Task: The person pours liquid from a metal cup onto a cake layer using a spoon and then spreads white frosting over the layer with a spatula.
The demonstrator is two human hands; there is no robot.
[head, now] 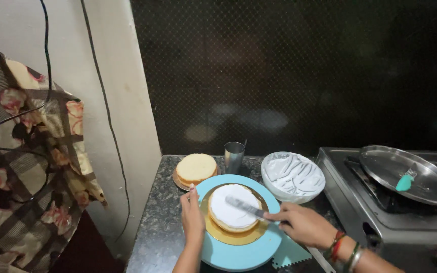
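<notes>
Right hand lays flat metal spatula on smooth cream-topped round cake.

Cake on turntable; bowl behind right; stove far right.

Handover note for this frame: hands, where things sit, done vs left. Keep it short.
Left hand: open, fingers on the turntable rim.
Right hand: shut on spatula, blade flat on the cake.
Cake sits on a gold board on the turntable; second layer bare behind it, cream bowl to the right, steel cup between.
Done: top of cake covered in cream.
Left: sides look uncoated; second layer not yet stacked.
</notes>
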